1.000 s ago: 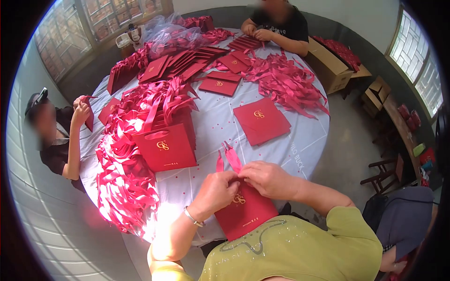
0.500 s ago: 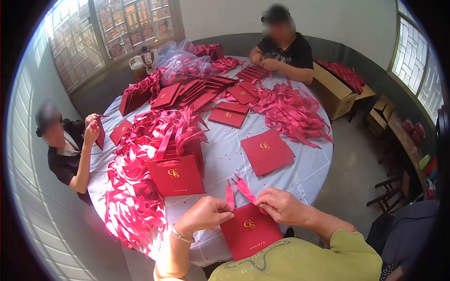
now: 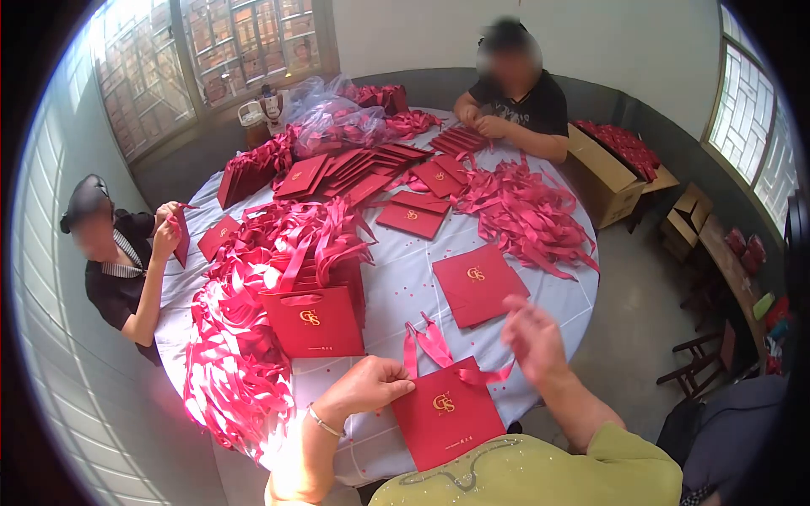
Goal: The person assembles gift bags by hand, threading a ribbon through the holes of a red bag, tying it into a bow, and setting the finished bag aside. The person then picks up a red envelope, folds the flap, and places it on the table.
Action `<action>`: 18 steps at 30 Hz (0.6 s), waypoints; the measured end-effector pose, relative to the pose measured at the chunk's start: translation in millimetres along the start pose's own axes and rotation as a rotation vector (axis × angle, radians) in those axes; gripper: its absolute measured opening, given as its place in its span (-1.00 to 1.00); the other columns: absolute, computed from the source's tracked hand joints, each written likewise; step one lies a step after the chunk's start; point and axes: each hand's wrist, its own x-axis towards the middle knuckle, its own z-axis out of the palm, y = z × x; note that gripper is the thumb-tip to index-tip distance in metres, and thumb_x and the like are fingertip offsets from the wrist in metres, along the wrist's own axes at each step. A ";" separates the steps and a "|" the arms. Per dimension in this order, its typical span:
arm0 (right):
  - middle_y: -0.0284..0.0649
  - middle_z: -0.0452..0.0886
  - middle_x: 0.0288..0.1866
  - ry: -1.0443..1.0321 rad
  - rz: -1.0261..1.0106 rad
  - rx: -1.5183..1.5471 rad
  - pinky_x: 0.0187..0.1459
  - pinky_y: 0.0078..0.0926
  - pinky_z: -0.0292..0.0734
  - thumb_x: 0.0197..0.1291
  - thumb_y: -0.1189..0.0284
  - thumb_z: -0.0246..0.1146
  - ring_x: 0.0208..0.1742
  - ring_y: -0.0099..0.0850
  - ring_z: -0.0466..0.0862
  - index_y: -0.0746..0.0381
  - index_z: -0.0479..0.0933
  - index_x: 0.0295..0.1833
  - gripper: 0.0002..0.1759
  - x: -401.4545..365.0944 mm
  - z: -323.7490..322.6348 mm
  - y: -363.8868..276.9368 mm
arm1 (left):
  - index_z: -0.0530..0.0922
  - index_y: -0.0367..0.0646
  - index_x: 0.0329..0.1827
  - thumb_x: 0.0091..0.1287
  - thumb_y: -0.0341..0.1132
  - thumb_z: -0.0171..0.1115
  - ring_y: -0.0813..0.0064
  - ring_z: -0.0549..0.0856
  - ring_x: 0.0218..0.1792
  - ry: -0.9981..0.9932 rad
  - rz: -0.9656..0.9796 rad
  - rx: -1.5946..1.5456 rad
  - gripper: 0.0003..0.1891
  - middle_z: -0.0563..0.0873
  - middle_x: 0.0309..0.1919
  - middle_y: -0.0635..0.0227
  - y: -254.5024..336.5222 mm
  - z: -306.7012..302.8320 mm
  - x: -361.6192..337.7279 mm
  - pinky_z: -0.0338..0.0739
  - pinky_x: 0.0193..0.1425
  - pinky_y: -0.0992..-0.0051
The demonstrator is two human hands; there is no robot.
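Observation:
A red gift bag (image 3: 448, 426) with a gold emblem lies flat at the table's near edge, against my body. My left hand (image 3: 377, 385) pinches its upper left corner between thumb and fingers. Pink ribbon (image 3: 432, 344) comes out past the bag's top edge, and another ribbon end (image 3: 489, 374) trails right across its upper right corner. My right hand (image 3: 537, 344) is raised off the bag to the right, slightly blurred, its fingers apart and holding nothing visible. Just beyond it lies a small stack of flat red bags (image 3: 477, 282).
Finished-looking red bags with ribbon handles (image 3: 314, 325) stand left of centre, beside a large ribbon heap (image 3: 232, 371). Another ribbon pile (image 3: 527, 215) lies at right. Two people sit at the round table (image 3: 396, 295), each handling red bags. A cardboard box (image 3: 603, 190) stands behind right.
My right hand has let go of the bag's upper right area and lifted away up and to the right. A ribbon end now stretches to the right. My left hand keeps its pinch.

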 end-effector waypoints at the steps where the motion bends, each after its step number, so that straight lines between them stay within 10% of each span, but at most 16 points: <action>1: -0.31 0.62 -0.32 -0.109 0.059 -0.215 -0.24 -0.59 0.56 0.42 0.56 0.20 -0.34 -0.56 0.62 0.33 0.52 0.16 -0.75 -13.7 10.4 -2.2 | 0.68 -0.27 -0.22 0.41 -0.25 0.31 0.68 0.57 -0.67 0.005 -0.004 -0.005 -0.78 0.60 -0.63 0.48 -0.6 -0.1 0.7 0.41 -0.59 0.57; 5: -0.29 0.71 -0.22 -0.300 0.161 -0.130 -0.21 -0.62 0.61 0.27 0.58 0.37 -0.25 -0.60 0.69 0.31 0.59 0.08 -0.73 -30.0 26.9 21.0 | 0.64 -0.30 -0.30 0.39 -0.28 0.30 0.63 0.54 -0.69 0.019 0.007 -0.006 -0.78 0.56 -0.67 0.44 -1.3 0.6 1.9 0.43 -0.58 0.50; 10: -0.21 0.71 -0.33 -0.557 -0.574 -0.908 -0.27 -0.43 0.61 0.10 0.50 0.47 -0.33 -0.33 0.74 0.24 0.66 -0.18 -0.83 -21.8 42.1 39.8 | 0.65 -0.30 -0.30 0.38 -0.26 0.30 0.60 0.56 -0.68 0.049 -0.028 -0.062 -0.76 0.58 -0.68 0.38 -10.5 5.7 5.9 0.44 -0.57 0.46; 18: -0.23 0.68 -0.37 -0.600 -0.668 -0.943 -0.30 -0.34 0.59 0.01 0.51 0.48 -0.35 -0.25 0.71 0.19 0.61 -0.24 -0.79 -20.6 43.9 51.5 | 0.68 -0.26 -0.30 0.32 -0.18 0.31 0.26 0.69 -0.61 0.147 0.033 0.142 -0.73 0.67 -0.59 0.05 -15.8 10.8 11.5 0.53 -0.44 0.27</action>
